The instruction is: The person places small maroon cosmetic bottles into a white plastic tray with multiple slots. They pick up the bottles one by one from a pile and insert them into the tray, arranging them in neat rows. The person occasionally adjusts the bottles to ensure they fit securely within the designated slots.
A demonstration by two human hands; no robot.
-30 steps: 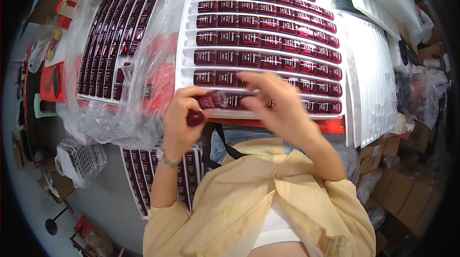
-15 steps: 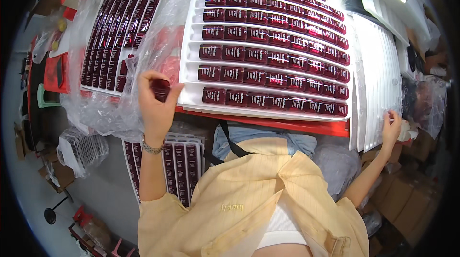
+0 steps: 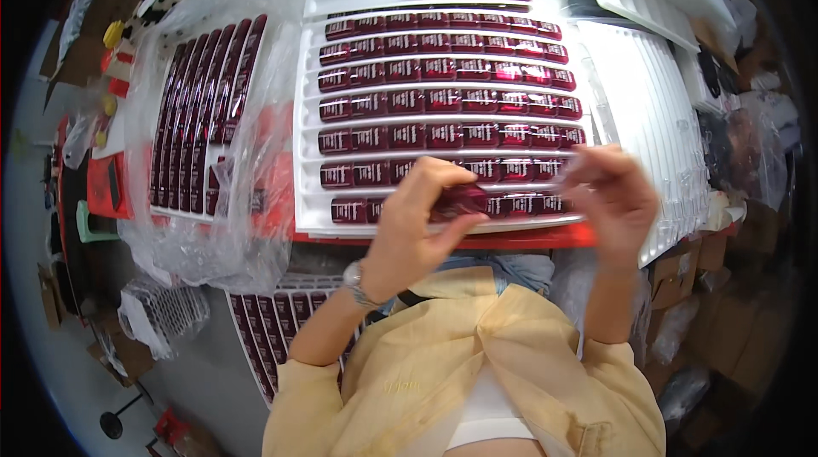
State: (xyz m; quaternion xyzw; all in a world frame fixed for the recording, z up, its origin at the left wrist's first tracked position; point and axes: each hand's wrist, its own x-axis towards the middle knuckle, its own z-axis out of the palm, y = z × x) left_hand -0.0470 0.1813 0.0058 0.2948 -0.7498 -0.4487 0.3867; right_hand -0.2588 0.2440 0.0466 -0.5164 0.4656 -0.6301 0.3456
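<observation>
My left hand (image 3: 417, 223), with a metal watch on its wrist, is wrapped around a glossy dark red container (image 3: 460, 201) over the front rows of a white tray (image 3: 308, 193). That tray holds rows of small dark red containers (image 3: 409, 102) with white print. To the right, my right hand (image 3: 615, 197) is raised over the tray's front right corner, blurred by motion. Its fingertips are pinched together, with a faint pale smear at them that I cannot make out. Both hands hide parts of the two nearest rows.
On the left, clear plastic film (image 3: 277, 99) surrounds another tray of dark red containers (image 3: 204, 116). White ribbed trays (image 3: 652, 116) stand at the right. More filled trays (image 3: 281, 321) sit low at left. A red table edge (image 3: 537, 237) runs before me.
My left hand has moved right with the dark red container, from beside the tray to over its front rows. My right hand has left the white ribbed trays and come in toward it.
</observation>
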